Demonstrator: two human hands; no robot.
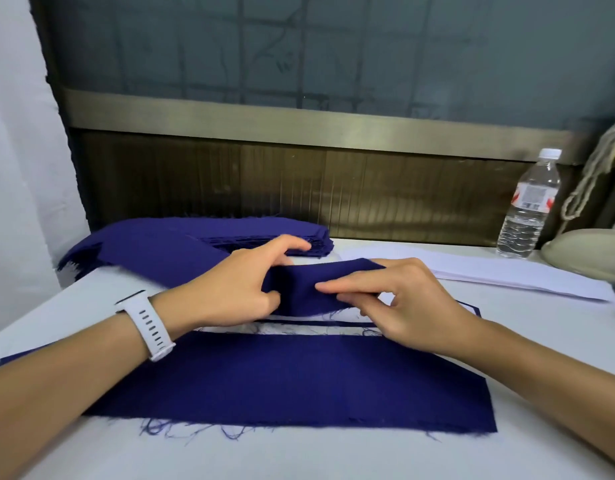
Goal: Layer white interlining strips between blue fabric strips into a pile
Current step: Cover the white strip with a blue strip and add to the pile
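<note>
A dark blue fabric strip (pixel 309 285) is held bunched above the pile (pixel 470 311), whose top blue strip (pixel 288 379) is laid flat with frayed edges. White interlining (pixel 316 329) is exposed along its far edge.

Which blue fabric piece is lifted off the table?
The middle blue strip, pinched by the left hand and right hand; the near blue strip and the far blue stack lie flat.
</note>
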